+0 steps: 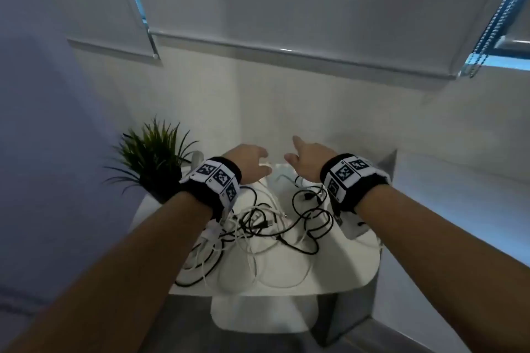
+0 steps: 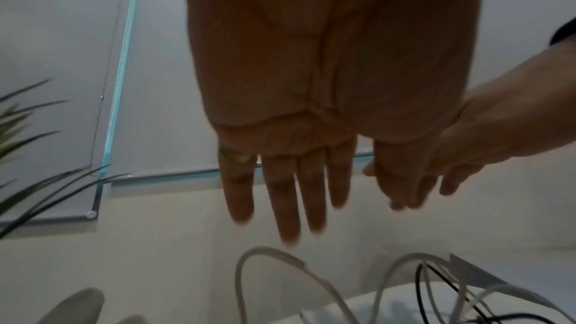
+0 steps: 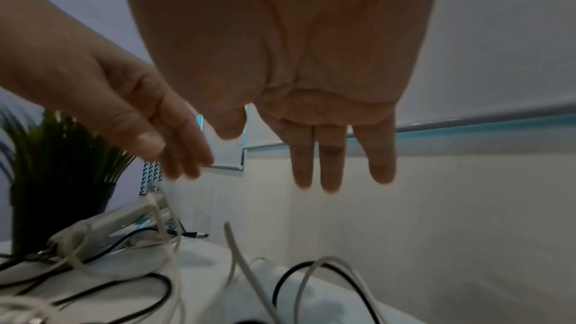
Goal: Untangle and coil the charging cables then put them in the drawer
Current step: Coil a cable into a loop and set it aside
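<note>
A small white table (image 1: 358, 264) stood against a pale wall under lowered roller blinds (image 1: 286, 8), with a potted plant (image 1: 152, 160) at its far left corner. Black and white charging cables (image 1: 266, 226) lay across the tabletop in one tangled heap. Both hands hovered above the far side of the heap, near each other. The left hand (image 1: 249, 162) had its fingers (image 2: 286, 206) straight and released, holding nothing. The right hand (image 1: 305, 160) was likewise spread, its fingers (image 3: 330, 157) extended and holding nothing.
</note>
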Demonstrator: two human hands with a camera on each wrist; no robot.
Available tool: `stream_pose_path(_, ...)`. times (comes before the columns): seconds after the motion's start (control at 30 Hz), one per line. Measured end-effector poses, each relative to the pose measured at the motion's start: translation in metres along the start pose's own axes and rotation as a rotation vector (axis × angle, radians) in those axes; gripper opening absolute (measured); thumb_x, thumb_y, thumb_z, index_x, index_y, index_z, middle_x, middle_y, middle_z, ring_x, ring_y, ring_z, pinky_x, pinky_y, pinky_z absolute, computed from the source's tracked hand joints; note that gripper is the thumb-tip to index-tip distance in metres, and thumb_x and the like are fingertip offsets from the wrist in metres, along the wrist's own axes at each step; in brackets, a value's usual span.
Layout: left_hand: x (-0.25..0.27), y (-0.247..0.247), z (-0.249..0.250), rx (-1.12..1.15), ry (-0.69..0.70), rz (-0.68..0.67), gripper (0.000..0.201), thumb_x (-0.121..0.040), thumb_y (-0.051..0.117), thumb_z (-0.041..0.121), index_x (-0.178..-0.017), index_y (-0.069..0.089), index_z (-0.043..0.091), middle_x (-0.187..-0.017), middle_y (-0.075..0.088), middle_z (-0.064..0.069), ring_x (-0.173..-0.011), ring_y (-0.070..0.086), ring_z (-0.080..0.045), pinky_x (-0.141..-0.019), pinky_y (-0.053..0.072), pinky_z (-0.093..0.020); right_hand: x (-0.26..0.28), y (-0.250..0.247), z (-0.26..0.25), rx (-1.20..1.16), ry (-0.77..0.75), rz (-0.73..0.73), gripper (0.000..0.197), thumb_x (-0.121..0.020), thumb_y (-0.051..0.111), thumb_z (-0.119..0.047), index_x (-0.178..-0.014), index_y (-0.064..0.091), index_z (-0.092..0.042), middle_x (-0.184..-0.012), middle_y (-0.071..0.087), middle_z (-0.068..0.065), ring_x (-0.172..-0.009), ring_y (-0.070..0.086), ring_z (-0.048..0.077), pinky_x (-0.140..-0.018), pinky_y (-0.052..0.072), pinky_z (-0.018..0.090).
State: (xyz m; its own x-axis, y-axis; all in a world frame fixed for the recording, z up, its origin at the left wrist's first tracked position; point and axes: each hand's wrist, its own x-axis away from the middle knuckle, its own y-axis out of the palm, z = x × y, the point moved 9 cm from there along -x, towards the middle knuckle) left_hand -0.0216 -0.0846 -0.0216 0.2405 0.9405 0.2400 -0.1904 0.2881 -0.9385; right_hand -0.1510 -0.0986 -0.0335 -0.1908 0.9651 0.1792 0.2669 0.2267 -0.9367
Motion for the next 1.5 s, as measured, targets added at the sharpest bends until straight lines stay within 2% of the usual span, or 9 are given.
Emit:
stream_pose_path(0.13,0.018,0.041,-0.002,-0.156,-0.018,-0.174,0.051,-0.088,0.058,0.047,-0.130,0.054,0.017,-0.132,0.054,-0.002,-0.120,0.050,-0.022,-0.092,0.038,-0.027,0.014,0.033,0.010,0.213,0.010,-0.090,0.058,-0.093,0.046,-0.049,-0.134,0.042,-0.009,-0.132,0.054,0.013,-0.118,0.053,0.031,-0.093,0.044,0.035)
stream_pose_path(0.27,0.040,0.053,0.007,-0.246,0.015,-0.003,0.037,-0.078,0.067,0.052,-0.107,0.067,0.028,-0.133,0.051,-0.001,-0.122,0.047,-0.023,-0.101,0.038,-0.038,0.035,0.062,0.024,0.315,0.029,-0.113,0.051,-0.083,0.061,-0.047,-0.117,0.055,-0.010,-0.115,0.062,0.008,-0.104,0.059,0.029,-0.085,0.049,0.034)
stream_pose_path(0.4,0.061,0.087,0.005,-0.375,0.006,-0.034,0.046,-0.080,0.063,0.053,-0.123,0.058,0.035,-0.153,0.026,-0.002,-0.142,0.017,-0.024,-0.113,0.010,-0.050,0.060,0.073,0.032,0.253,0.053,-0.071,0.038,-0.084,0.063,-0.030,-0.114,0.058,-0.008,-0.109,0.064,0.009,-0.102,0.061,0.029,-0.078,0.046,0.027)
stream_pose_path(0.5,0.070,0.104,0.000,-0.405,-0.004,0.046,0.051,-0.081,0.062,0.046,-0.129,0.052,0.034,-0.147,0.033,-0.002,-0.138,0.024,-0.025,-0.111,0.018,-0.050,0.075,0.077,0.037,0.201,0.063,-0.018,0.028,-0.091,0.050,-0.015,-0.115,0.062,-0.007,-0.118,0.063,0.011,-0.109,0.058,0.027,-0.089,0.047,0.029)
stream_pose_path(0.77,0.081,0.106,-0.021,-0.175,-0.059,0.355,0.022,-0.091,0.053,0.027,-0.111,0.062,0.022,-0.113,0.060,-0.003,-0.110,0.050,-0.026,-0.096,0.037,-0.043,0.088,0.078,0.028,-0.052,0.047,0.102,0.031,-0.090,0.049,-0.008,-0.114,0.066,-0.013,-0.122,0.062,0.008,-0.114,0.056,0.027,-0.099,0.045,0.035)
stream_pose_path(1.0,0.084,0.077,-0.045,0.750,-0.050,0.589,0.005,-0.081,0.072,0.018,-0.082,0.068,0.021,-0.072,0.066,0.005,-0.070,0.062,-0.012,-0.073,0.053,-0.027,0.083,0.106,-0.006,-0.182,-0.122,0.078,0.011,-0.085,0.052,-0.038,-0.079,0.057,-0.031,-0.095,0.061,-0.004,-0.098,0.058,0.024,-0.087,0.047,0.038)
stream_pose_path(1.1,0.088,0.060,-0.044,0.727,-0.002,0.637,0.007,-0.081,0.072,0.016,-0.082,0.066,0.020,-0.071,0.061,0.006,-0.065,0.054,-0.006,-0.064,0.043,-0.010,0.081,0.104,-0.007,-0.296,-0.141,0.096,0.021,-0.092,0.052,-0.029,-0.073,0.050,-0.020,-0.082,0.055,0.000,-0.083,0.054,0.023,-0.071,0.039,0.027)
stream_pose_path(1.27,0.089,0.070,-0.057,0.402,-0.044,0.458,0.038,-0.078,0.074,0.015,-0.113,0.059,0.016,-0.109,0.046,-0.002,-0.086,0.054,-0.017,-0.079,0.045,-0.025,0.084,0.058,0.011,-0.588,-0.062,0.365,0.032,-0.100,0.038,-0.027,-0.088,0.060,-0.007,-0.086,0.060,0.004,-0.085,0.052,0.023,-0.072,0.031,0.024)
stream_pose_path(1.5,0.113,0.054,-0.088,0.741,-0.116,0.732,0.008,-0.090,0.058,0.014,-0.085,0.060,0.019,-0.074,0.060,-0.001,-0.072,0.063,-0.019,-0.067,0.051,-0.029,0.091,0.050,0.045,-0.665,0.121,0.498,0.038,-0.099,0.033,-0.028,-0.092,0.060,-0.001,-0.096,0.065,0.013,-0.094,0.056,0.032,-0.082,0.040,0.034)
